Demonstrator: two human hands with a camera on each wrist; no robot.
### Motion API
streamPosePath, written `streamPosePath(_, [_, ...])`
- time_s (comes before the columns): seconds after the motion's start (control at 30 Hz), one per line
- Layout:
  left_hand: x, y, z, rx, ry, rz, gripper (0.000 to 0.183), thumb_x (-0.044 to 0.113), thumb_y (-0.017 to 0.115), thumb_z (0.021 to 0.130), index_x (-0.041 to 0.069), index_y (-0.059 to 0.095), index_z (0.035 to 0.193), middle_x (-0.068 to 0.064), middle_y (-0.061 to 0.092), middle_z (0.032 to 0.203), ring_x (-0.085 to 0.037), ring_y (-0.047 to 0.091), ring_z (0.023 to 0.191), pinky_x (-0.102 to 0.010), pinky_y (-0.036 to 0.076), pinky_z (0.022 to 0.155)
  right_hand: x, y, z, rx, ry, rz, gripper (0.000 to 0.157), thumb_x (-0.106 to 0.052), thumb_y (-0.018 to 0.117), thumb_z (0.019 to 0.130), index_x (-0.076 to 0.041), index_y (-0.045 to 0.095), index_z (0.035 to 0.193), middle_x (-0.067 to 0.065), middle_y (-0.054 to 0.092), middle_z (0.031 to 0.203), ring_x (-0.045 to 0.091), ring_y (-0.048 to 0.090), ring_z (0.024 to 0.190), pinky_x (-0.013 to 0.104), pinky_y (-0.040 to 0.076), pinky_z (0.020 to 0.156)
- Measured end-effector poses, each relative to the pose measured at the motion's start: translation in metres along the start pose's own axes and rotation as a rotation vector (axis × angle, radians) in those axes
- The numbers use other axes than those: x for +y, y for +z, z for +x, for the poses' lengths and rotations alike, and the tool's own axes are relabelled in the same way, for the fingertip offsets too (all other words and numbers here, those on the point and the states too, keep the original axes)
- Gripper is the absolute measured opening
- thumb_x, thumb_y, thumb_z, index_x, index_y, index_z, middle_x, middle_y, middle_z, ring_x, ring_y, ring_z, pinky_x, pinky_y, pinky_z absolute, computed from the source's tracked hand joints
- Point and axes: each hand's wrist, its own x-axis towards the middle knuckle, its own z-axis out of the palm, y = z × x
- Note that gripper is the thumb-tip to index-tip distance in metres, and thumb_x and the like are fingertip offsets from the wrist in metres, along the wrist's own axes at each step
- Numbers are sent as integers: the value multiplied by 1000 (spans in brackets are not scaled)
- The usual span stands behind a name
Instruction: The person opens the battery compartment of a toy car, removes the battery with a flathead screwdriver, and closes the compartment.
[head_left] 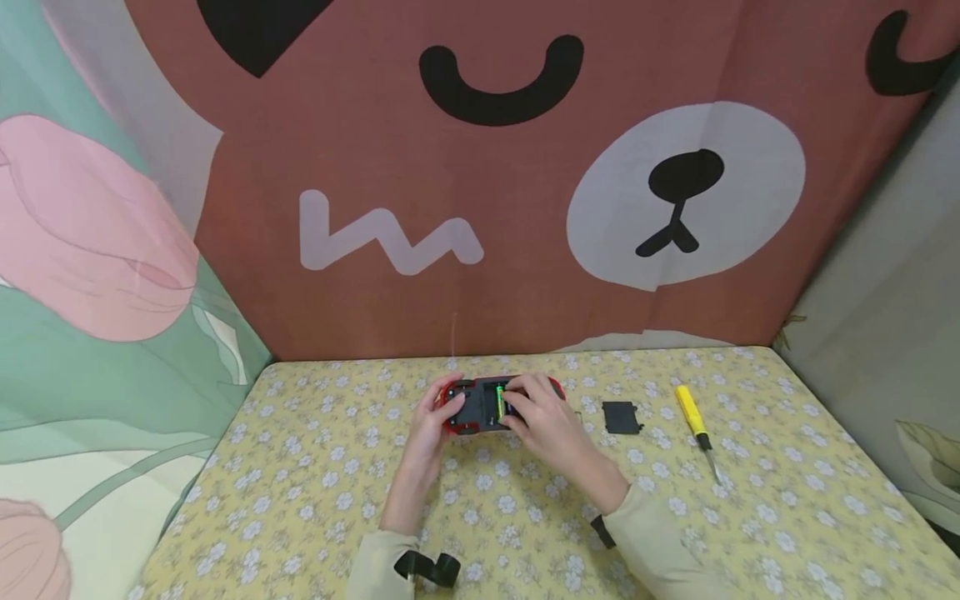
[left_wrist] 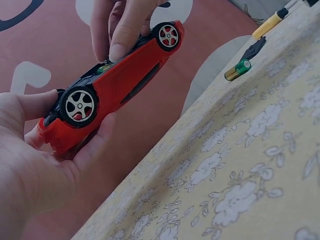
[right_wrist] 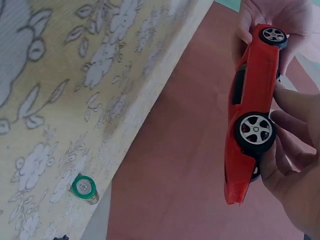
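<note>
A red toy car (head_left: 472,410) is held upside down, raised off the table, its dark underside facing up. My left hand (head_left: 429,423) grips one end, thumb on the underside and fingers beneath the body (left_wrist: 127,82). A green battery (head_left: 501,403) lies in the open compartment of the underside. My right hand (head_left: 553,423) reaches over the other end, its curled fingers pinching at a battery in that compartment; their tips partly hide the contact. In the right wrist view, those fingers (right_wrist: 295,125) are against the underside beside a wheel (right_wrist: 255,129).
Another green-ended battery (right_wrist: 84,187) rests on the flowered tablecloth (head_left: 300,500). Right of the car lie a black square cover (head_left: 620,417) and a yellow-handled screwdriver (head_left: 692,412). A printed bear curtain (head_left: 525,292) hangs behind the table's far edge.
</note>
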Motion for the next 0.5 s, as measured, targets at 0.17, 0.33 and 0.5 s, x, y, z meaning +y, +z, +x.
streamPosePath(0.17, [0,-1,-1,5,-2,5,46,13,64,101,5,55,145,-17,54,146,-17,66,103,-29,54,80,1,3,-1,-12,-41,-47,33,-10,90,81,1,77,109,12,68,119,28,60,104,37,59,77])
streamPosePath(0.33, [-1,-1,-1,5,-4,2,44,14,65,102,6,56,145,-17,55,143,-18,67,103,-29,54,81,3,7,-3,18,-106,-100,35,-11,91,79,1,78,109,13,73,119,28,62,103,35,58,78])
streamPosePath(0.5, [-1,-1,0,8,-4,11,42,15,65,102,9,59,143,-18,55,143,-18,68,101,-28,55,79,4,6,-3,22,-144,-123,33,-10,90,80,0,79,110,13,74,118,26,63,101,32,57,78])
